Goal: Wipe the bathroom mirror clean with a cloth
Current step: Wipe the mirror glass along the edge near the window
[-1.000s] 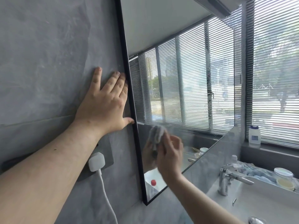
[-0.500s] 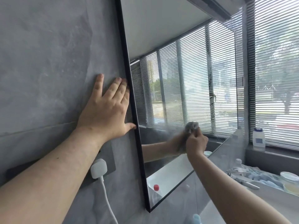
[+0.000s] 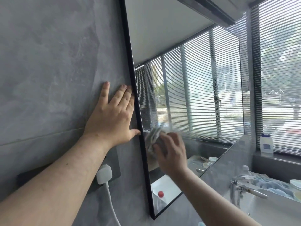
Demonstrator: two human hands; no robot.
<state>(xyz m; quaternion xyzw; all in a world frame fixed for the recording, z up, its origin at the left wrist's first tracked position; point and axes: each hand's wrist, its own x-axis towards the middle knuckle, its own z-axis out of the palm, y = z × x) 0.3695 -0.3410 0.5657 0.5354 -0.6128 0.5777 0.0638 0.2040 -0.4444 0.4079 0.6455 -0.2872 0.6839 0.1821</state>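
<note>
At mirror lower left | our right hand grips bunched cloth against glass; left hand flat, fingers spread, on wall | haze remains at right: we judge wiping part-done.

The mirror is being hung on the wall. The left hand is being laid flat on the wall, just left of the mirror's edge. The cloth is being pressed on the mirror by the right hand, near that edge. A plug is being kept below the left hand. A tap and a bottle are being kept to the right.
</note>
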